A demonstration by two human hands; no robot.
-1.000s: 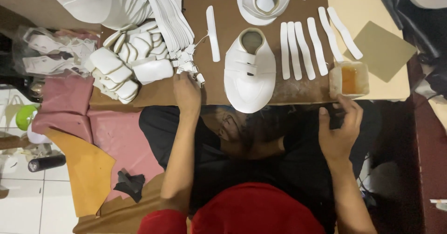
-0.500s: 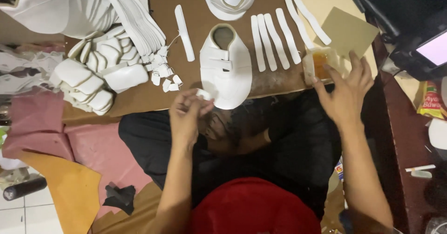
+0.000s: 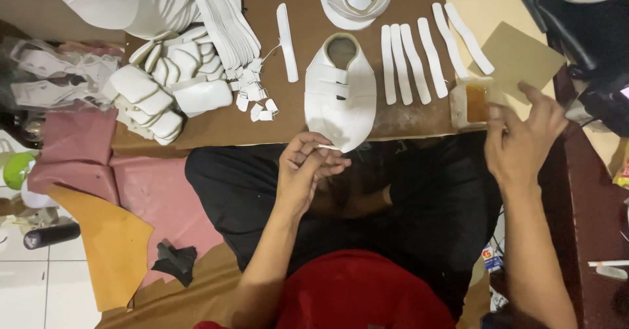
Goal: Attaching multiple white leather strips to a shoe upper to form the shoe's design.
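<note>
Head view shows your left hand [image 3: 304,168] pinching a small white piece [image 3: 325,147] between thumb and fingertips, grip nearly closed on it, just below the toe of the white shoe upper [image 3: 341,90] on the bench [image 3: 295,116]. Keep the piece flat and pinched at its edge. Your right hand [image 3: 521,139] reaches toward the glue tub [image 3: 473,103], fingers loosely curled and holding nothing I can see, wrist raised, forearm angled up from the lower right.
</note>
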